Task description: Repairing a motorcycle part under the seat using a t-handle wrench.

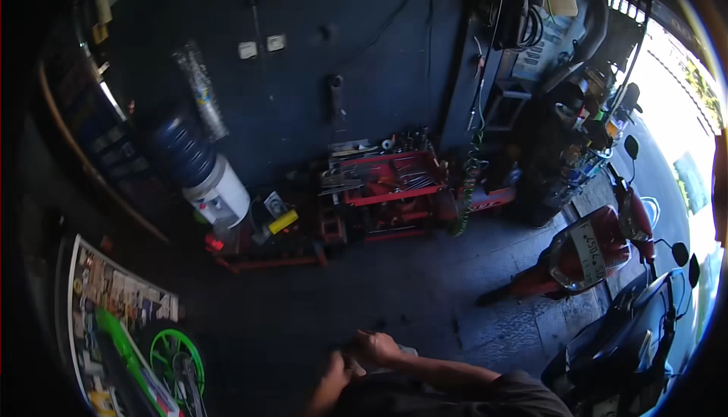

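Both hands are close together in front of my dark clothing, low in the middle of the head view. My right hand (378,347) has its fingers curled closed. Beside and below it, my left hand (334,377) is also curled, smeared by motion. A small pale bit (355,369) shows between them, too blurred to name. Another light grey patch (408,350) shows just behind my right wrist. Across the floor ahead, away from both hands, a red tool trolley (398,199) holds spanners and other hand tools.
A water dispenser (220,197) stands left of the trolley. A green coiled hose (470,182) hangs right of it. A red motorcycle (599,254) and a dark motorcycle (637,326) stand at the right. A green-wheeled motorcycle (176,356) is at the lower left.
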The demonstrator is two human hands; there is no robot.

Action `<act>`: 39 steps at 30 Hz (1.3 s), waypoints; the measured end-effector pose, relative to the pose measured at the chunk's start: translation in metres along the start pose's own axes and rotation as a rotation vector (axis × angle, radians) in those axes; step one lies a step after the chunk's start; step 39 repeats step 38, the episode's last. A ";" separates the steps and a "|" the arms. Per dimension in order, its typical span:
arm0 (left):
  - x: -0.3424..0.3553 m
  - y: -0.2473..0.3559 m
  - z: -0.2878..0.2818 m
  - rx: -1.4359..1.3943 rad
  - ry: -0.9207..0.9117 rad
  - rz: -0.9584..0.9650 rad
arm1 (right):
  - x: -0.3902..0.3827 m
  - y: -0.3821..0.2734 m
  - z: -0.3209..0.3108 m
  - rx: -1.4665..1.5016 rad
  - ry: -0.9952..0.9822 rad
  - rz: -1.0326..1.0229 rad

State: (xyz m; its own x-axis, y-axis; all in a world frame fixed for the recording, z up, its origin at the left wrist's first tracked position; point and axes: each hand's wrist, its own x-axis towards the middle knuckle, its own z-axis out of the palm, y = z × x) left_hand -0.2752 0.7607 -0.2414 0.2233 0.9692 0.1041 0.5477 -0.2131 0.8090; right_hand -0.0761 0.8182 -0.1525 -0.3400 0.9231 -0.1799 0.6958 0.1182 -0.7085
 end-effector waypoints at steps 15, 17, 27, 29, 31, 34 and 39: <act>0.323 -0.134 -0.049 -0.355 -0.010 -1.315 | 0.332 0.351 -0.280 0.294 0.995 0.888; 0.353 -0.148 -0.058 -0.275 0.018 -1.254 | 0.382 0.381 -0.314 0.367 0.910 0.978; 0.475 -0.148 -0.018 -0.105 -0.266 -0.816 | 0.417 0.428 -0.305 0.231 0.939 0.985; 0.491 -0.161 0.003 -0.135 -0.325 -0.696 | 0.381 0.378 -0.306 0.355 0.947 0.889; 0.510 -0.172 0.025 -0.167 -0.437 -0.561 | 0.319 0.357 -0.277 0.446 1.019 0.909; 0.555 -0.177 0.057 -0.132 -0.573 -0.588 | 0.234 0.309 -0.227 0.495 1.028 0.951; 0.607 -0.021 0.063 0.102 -0.925 -0.844 | 0.120 0.234 -0.148 0.476 1.226 1.110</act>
